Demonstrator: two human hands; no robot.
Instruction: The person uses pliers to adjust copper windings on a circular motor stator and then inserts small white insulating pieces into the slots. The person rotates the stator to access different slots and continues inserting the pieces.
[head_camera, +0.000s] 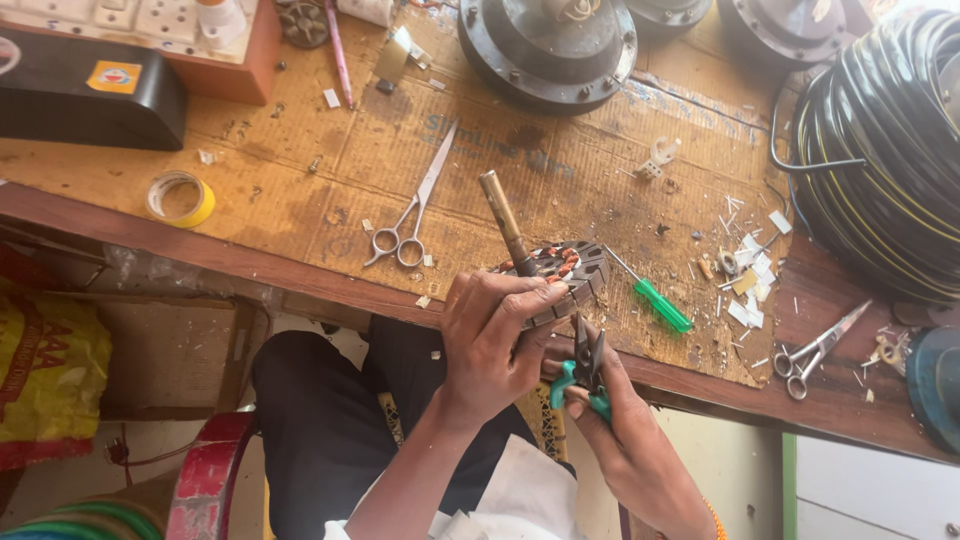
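My left hand (490, 340) grips a round motor stator (572, 268) with copper windings, held at the near edge of the workbench. A brass-coloured shaft (503, 222) sticks up from the stator, away from me. My right hand (625, 430) holds small pliers with green handles (588, 365). Their dark jaws point up and touch the stator's lower rim. My dark trousers show below the hands.
On the cardboard-covered bench (300, 190) lie scissors (412, 215), a green-handled screwdriver (655, 300), a yellow tape roll (180, 198) and paper scraps (750, 275). Second scissors (815, 350) lie at right. A black cable coil (890, 150) and fan motor housings (548, 45) stand behind.
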